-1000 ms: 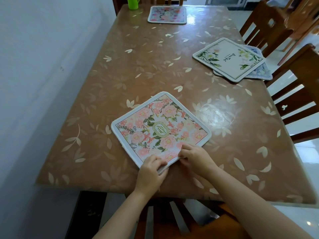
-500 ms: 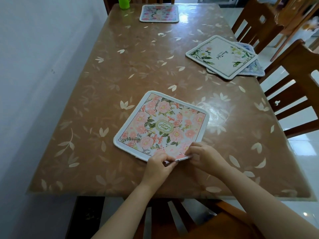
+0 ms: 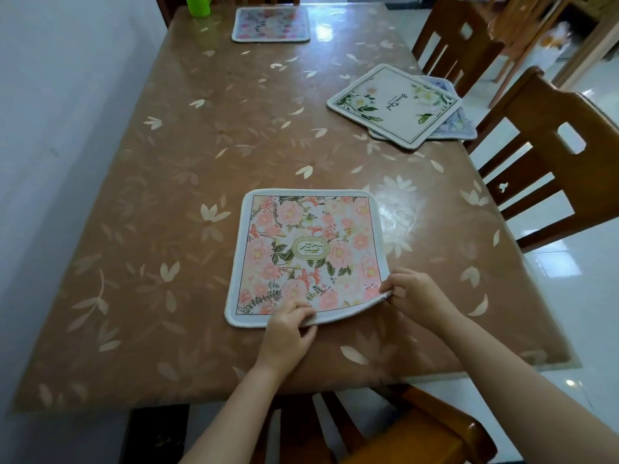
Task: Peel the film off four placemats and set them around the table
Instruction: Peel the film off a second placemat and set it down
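A pink floral placemat (image 3: 308, 256) lies on the brown table (image 3: 167, 195) near its front edge. My left hand (image 3: 288, 333) holds the mat's near edge, fingers curled on it. My right hand (image 3: 415, 296) pinches the mat's near right corner, which is lifted slightly off the table. A white placemat with green leaves (image 3: 393, 103) lies at the right side on top of a bluish placemat (image 3: 459, 127). Another pink floral placemat (image 3: 270, 24) lies at the far end.
A green cup (image 3: 198, 5) stands at the far left corner. Wooden chairs (image 3: 549, 155) line the right side, one more sits under the near edge (image 3: 402, 433). A white wall runs along the left.
The pink mat has turned from a diagonal position to square with the table edge. My right hand has moved to its near right corner and lifted it.
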The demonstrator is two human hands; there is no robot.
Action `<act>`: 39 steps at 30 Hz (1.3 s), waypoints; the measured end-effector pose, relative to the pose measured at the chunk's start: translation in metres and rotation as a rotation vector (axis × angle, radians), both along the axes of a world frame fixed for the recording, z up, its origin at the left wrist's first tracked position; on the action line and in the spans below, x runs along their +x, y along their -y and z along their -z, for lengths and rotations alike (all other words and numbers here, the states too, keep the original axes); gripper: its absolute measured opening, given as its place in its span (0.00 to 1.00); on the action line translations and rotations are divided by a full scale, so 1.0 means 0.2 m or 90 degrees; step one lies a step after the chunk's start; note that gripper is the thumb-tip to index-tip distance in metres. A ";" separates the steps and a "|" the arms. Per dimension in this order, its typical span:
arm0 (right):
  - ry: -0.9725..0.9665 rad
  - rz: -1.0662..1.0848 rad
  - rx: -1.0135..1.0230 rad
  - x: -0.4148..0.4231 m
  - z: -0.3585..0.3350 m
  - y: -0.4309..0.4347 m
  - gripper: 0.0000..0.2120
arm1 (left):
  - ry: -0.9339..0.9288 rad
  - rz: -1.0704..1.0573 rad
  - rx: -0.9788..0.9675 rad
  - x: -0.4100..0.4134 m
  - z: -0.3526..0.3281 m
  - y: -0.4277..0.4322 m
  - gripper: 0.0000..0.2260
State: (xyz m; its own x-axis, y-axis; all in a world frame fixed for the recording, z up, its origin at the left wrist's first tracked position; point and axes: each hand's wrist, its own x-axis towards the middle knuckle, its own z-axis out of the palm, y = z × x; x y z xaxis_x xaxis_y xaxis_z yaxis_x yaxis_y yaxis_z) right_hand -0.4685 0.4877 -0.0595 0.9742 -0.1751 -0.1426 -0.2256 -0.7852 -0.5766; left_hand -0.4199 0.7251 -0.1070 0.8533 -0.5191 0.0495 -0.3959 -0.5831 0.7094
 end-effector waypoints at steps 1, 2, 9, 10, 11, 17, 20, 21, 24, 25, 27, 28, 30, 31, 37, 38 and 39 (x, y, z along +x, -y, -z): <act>-0.007 -0.001 -0.007 0.00 0.00 0.00 0.08 | -0.004 0.002 0.000 0.01 0.00 -0.01 0.08; -0.021 -0.012 -0.024 0.00 0.01 -0.01 0.08 | -0.013 0.000 -0.005 0.01 0.00 -0.02 0.07; -0.201 -0.218 -0.207 0.04 0.01 -0.22 0.07 | -0.024 -0.023 -0.015 0.02 -0.02 0.00 0.03; -0.206 -0.225 -0.213 0.05 0.01 -0.25 0.06 | -0.016 -0.022 -0.012 0.02 -0.02 -0.01 0.03; -0.207 -0.227 -0.217 0.06 0.02 -0.27 0.06 | -0.010 -0.024 -0.007 0.02 -0.02 -0.01 0.03; -0.162 -0.223 -0.185 0.06 0.08 -0.31 0.05 | -0.002 -0.044 0.021 0.01 -0.04 -0.08 0.02; -0.102 -0.219 -0.156 0.08 0.09 -0.33 0.05 | -0.011 -0.067 0.025 -0.02 -0.05 -0.12 0.02; -0.085 -0.224 -0.156 0.09 0.08 -0.34 0.05 | -0.015 -0.083 0.022 -0.03 -0.05 -0.13 0.02; 0.002 -0.250 -0.196 0.13 0.08 -0.40 0.06 | -0.020 -0.135 0.017 -0.03 -0.07 -0.14 0.02; 0.034 -0.256 -0.193 0.13 0.08 -0.43 0.05 | -0.020 -0.147 0.013 -0.03 -0.07 -0.14 0.02; 0.067 -0.274 -0.165 0.15 0.06 -0.51 0.05 | -0.014 -0.155 0.009 -0.03 -0.08 -0.12 0.02; 0.073 -0.286 -0.150 0.15 0.06 -0.55 0.05 | -0.013 -0.151 0.012 -0.03 -0.09 -0.11 0.02; 0.061 -0.301 -0.135 0.16 0.06 -0.60 0.07 | -0.032 -0.136 0.023 -0.03 -0.09 -0.12 0.04; 0.049 -0.297 -0.131 0.16 0.06 -0.60 0.08 | -0.047 -0.126 0.030 -0.02 -0.09 -0.13 0.05; 0.006 -0.200 -0.064 0.13 0.04 -0.49 0.04 | -0.115 -0.065 0.041 -0.02 -0.10 -0.30 0.07; 0.005 -0.188 -0.058 0.13 0.04 -0.47 0.03 | -0.125 -0.049 0.032 -0.02 -0.11 -0.33 0.06; 0.004 -0.176 -0.059 0.13 0.03 -0.44 0.03 | -0.133 -0.034 0.025 -0.02 -0.12 -0.34 0.05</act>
State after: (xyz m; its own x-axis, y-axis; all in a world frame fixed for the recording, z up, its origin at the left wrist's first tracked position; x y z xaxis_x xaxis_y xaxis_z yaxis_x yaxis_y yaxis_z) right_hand -0.4432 0.5752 -0.0661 0.9875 0.0859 -0.1322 0.0083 -0.8659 -0.5001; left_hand -0.4241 0.7938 -0.0828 0.8690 -0.4712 -0.1510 -0.2106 -0.6284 0.7488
